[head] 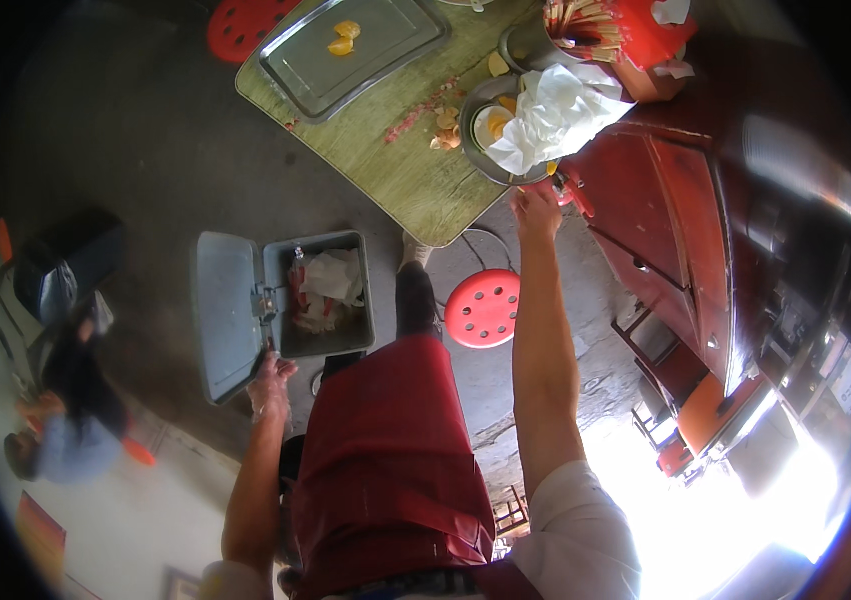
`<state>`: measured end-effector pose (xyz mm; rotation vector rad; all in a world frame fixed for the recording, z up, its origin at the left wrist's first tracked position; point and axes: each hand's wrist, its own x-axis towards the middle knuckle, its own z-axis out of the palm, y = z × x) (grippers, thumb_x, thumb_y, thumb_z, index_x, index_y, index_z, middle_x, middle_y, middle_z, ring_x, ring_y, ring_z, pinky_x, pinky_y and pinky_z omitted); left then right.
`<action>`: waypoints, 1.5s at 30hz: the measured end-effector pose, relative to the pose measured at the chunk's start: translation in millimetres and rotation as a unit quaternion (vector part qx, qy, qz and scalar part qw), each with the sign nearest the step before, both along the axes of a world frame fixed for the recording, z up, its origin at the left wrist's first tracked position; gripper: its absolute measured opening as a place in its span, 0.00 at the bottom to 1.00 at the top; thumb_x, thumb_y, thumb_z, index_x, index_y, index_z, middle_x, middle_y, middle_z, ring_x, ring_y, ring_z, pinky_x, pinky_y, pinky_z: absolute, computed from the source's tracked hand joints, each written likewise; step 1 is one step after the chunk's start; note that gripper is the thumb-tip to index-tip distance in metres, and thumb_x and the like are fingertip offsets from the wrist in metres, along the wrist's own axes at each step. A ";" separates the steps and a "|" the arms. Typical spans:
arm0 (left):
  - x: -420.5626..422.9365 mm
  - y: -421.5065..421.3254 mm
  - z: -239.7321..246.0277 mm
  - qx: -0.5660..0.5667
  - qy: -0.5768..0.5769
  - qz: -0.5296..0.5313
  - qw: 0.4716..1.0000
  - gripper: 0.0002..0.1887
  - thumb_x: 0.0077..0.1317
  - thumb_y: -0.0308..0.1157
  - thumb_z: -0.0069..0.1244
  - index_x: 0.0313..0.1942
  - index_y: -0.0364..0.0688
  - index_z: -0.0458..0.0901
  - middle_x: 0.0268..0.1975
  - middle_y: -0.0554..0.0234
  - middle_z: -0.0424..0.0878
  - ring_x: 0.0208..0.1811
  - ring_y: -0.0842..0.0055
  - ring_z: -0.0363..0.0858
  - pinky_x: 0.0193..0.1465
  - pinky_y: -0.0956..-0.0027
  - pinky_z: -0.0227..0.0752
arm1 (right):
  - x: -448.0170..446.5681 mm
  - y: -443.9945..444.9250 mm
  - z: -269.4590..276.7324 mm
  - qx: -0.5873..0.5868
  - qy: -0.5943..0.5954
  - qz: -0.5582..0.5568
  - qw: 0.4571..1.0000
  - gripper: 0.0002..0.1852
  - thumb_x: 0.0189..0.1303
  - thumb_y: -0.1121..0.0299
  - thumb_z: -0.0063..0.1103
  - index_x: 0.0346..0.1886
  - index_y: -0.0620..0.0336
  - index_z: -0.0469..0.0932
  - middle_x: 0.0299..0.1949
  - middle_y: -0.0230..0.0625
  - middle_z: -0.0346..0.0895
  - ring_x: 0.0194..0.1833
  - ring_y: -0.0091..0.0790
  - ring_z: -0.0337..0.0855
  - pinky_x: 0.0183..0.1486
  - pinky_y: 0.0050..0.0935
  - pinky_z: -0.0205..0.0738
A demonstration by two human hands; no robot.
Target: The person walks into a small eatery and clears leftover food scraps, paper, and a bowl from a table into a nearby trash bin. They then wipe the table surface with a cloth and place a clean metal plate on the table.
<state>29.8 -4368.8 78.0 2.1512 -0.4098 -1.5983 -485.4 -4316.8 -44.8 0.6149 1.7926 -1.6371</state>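
My left hand (272,386), in a clear plastic glove, is beside the raised grey lid (227,315) of a trash bin (370,300); whether its fingers grip the lid cannot be told. Inside the bin lie white crumpled waste (332,276) and red-and-clear wrappers. My right hand (536,212) is at the near rim of a round metal bowl (473,154), by the table's corner; its grip is unclear. The bowl holds a small dish with orange pieces (498,124) and crumpled white paper (557,112). Peels (446,129) and reddish scraps lie on the green table (425,199).
A metal tray (313,105) with orange pieces is on the table, near a container of wrapped chopsticks (583,26). A red stool (482,309) stands below the table corner. A red wooden cabinet (635,195) is at right. Another person (80,420) is at far left.
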 end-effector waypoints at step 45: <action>0.5 -0.3 -1.4 -0.009 0.031 0.018 0.999 0.15 0.67 0.29 0.49 0.53 0.38 0.75 0.38 0.63 0.80 0.30 0.76 0.79 0.32 0.71 0.77 | -0.4 -110.7 8.3 0.065 -0.072 0.057 0.994 0.09 0.51 0.72 0.64 0.31 0.63 0.73 0.18 0.35 0.71 0.14 0.25 0.68 0.12 0.22 0.55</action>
